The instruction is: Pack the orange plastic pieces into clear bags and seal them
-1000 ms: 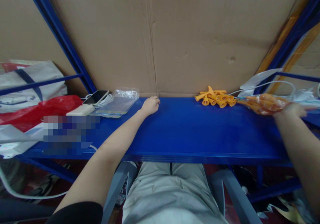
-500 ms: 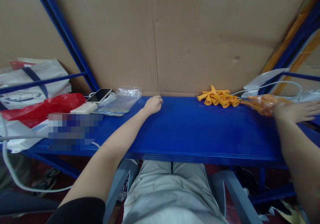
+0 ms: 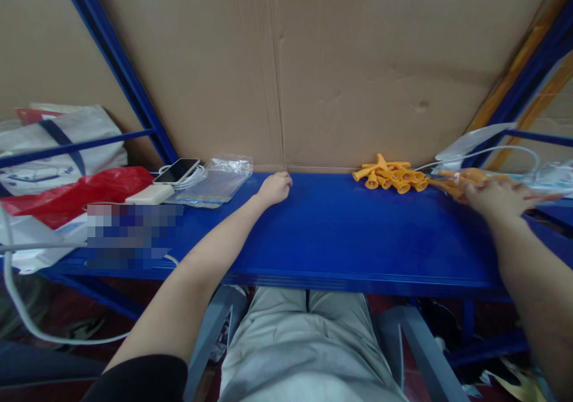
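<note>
My left hand (image 3: pixel 274 189) rests on the blue tabletop near its back edge, fingers curled in, and nothing shows in it. Over on the right, my right hand (image 3: pixel 499 200) lies across a clear plastic bag of orange pieces (image 3: pixel 452 188). Motion smears its fingers, so their grip is unclear. A thin orange shape sticks out to the right of that hand. Just left of the bag is a pile of orange horn-shaped plastic pieces (image 3: pixel 396 176), several with their round flared ends facing me.
Flat clear plastic packets (image 3: pixel 219 181), a phone (image 3: pixel 178 171) on a coiled white cable and a white block (image 3: pixel 150 195) lie to the left. Beyond them are a red plastic bag (image 3: pixel 102 190) and a cloth bag. Cardboard (image 3: pixel 335 79) walls the back; blue posts (image 3: pixel 120 67) frame the sides.
My right hand has moved left, from the bag's right end with fingers stretched out to over the bag. My left hand and the orange pile have stayed put.
</note>
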